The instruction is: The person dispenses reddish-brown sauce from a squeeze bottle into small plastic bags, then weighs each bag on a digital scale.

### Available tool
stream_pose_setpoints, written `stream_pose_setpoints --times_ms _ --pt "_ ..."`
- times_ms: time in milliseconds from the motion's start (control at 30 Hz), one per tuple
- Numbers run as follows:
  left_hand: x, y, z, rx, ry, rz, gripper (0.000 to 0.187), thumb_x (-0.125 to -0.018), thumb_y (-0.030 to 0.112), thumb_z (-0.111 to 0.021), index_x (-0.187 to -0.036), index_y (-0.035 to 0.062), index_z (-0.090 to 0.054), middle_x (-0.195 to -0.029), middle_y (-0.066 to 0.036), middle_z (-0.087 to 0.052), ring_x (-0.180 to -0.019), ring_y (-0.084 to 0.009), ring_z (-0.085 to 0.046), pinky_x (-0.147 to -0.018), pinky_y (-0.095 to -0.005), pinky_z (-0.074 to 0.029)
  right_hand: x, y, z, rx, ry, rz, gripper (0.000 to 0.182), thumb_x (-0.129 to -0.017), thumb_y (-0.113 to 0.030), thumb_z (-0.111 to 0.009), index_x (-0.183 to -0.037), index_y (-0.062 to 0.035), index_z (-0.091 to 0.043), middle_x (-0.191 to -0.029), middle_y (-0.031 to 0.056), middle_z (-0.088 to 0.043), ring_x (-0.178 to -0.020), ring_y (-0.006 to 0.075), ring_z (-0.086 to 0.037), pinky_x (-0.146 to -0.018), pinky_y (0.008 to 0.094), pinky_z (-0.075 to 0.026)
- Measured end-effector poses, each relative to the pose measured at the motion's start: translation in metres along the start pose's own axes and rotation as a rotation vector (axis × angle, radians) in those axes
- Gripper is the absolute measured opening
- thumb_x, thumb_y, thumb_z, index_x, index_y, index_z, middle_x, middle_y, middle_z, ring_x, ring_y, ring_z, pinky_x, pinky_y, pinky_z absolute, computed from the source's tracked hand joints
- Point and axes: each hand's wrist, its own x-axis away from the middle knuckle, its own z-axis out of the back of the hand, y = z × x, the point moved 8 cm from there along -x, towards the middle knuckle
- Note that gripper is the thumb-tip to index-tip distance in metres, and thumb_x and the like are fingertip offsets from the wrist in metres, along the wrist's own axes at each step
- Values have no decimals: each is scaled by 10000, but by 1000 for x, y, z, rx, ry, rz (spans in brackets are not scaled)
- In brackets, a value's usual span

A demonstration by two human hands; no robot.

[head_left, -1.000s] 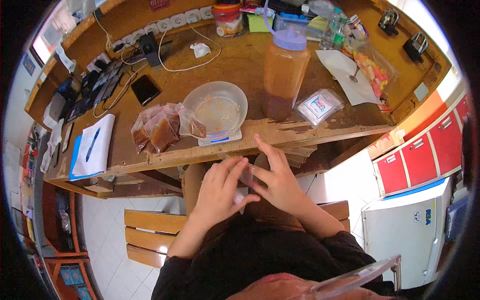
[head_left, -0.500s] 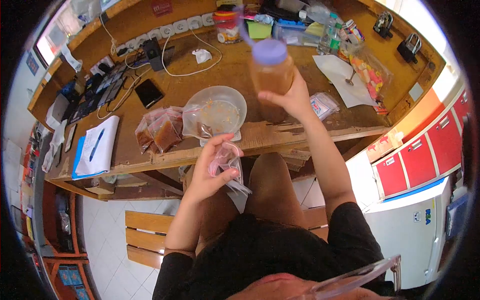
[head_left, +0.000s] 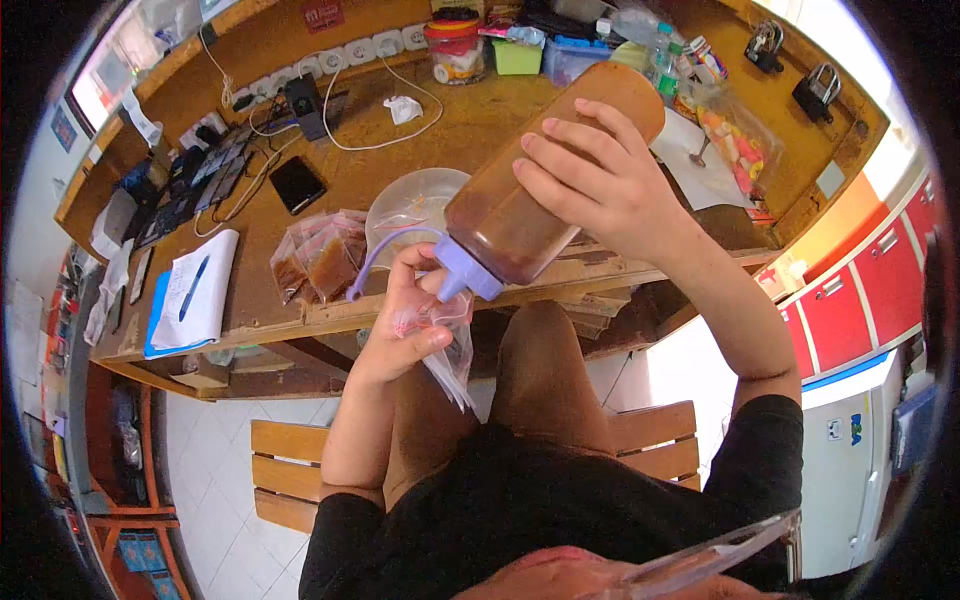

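Observation:
My right hand (head_left: 620,195) is wrapped round a large clear squeeze bottle (head_left: 500,215) with brown contents. The bottle is tipped, its purple cap (head_left: 465,268) pointing down and left, with a purple strap hanging from it. My left hand (head_left: 385,345) pinches small clear zip bags (head_left: 455,355) in front of the table edge. The cap's nozzle is right at the mouth of the top bag. Behind them a translucent bowl (head_left: 395,195) with bits of residue sits on the table, partly hidden by the bottle. Filled bags of brown stuff (head_left: 335,262) lie left of it.
On the wooden table (head_left: 480,120) a phone (head_left: 298,187), a notebook with a pen (head_left: 205,300), a white cable and a crumpled tissue (head_left: 403,109) lie to the left. A red-lidded jar (head_left: 455,55) and a green box (head_left: 518,57) stand behind. Candy bags (head_left: 735,150) lie at right.
My right hand has brought the bottle down and left, tipping it from upright to nozzle-down over the bags. My left hand still holds the bags, now slightly lower.

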Motion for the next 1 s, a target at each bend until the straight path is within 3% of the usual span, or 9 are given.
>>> stream_pose_setpoints --times_ms 233,333,533,600,667,733,900,1000 --pt "-1 6 -1 32 26 27 915 -687 291 -789 -1361 98 -201 -1151 -127 -543 -992 -197 -523 -807 -314 -425 -11 -2 9 16 24 94 249 -741 -152 -591 -987 -116 -577 -1020 9 -590 -1004 185 -565 -949 412 -430" --pt "-3 7 4 87 40 8 951 -656 323 -793 -1368 97 -204 -1171 -134 -546 -996 -201 -526 -799 -306 -423 -12 -1 9 -11 -10 97 235 -727 -128 -608 -953 -66 -625 -1067 49 -623 -1012 229 -580 -940 450 -456" --pt "-7 3 12 146 46 22 980 -620 343 -805 -1376 96 -234 -1155 -132 -552 -914 -182 -547 -799 -296 -445 -3 4 1 13 -10 31 362 -747 -146 -573 -1106 -106 -548 -1077 34 -564 -1062 193 -535 -996 423 -383" --pt "-9 0 14 130 46 34 984 -614 347 -807 -1377 96 -240 -1152 -128 -551 -912 -181 -552 -804 -294 -450 7 10 -11 -60 -123 -58 498 -697 -148 -641 -1176 -93 -516 -1136 56 -544 -1100 215 -515 -1018 442 -360" --pt "-14 -1 15 113 49 42 988 -608 350 -809 -1377 95 -246 -1150 -124 -550 -909 -179 -557 -808 -291 -456 16 13 -18 -134 -153 -126 521 -690 -137 -646 -1190 -75 -516 -1159 74 -544 -1111 247 -511 -1025 456 -362" --pt "-20 3 14 89 45 3 957 -627 292 -806 -1376 89 -247 -1147 -121 -548 -919 -179 -558 -819 -295 -455 24 16 -25 -206 -180 -194 543 -683 -126 -651 -1204 -56 -515 -1182 92 -545 -1123 279 -507 -1032 470 -363" --pt "-36 21 2 -53 -51 -29 874 -684 140 -775 -1376 70 -246 -1145 -110 -541 -947 -175 -548 -836 -305 -445 38 28 -37 -332 -169 -341 785 -541 -211 -790 -1242 -48 -475 -1196 132 -524 -1135 315 -495 -1025 476 -363" --pt "-43 31 -3 -130 -112 -63 803 -725 61 -737 -1366 58 -254 -1124 -95 -536 -973 -164 -539 -843 -301 -439 45 39 -42 -385 -161 -453 812 -563 -262 -826 -1245 -20 -458 -1206 165 -511 -1132 331 -499 -1006 452 -380"
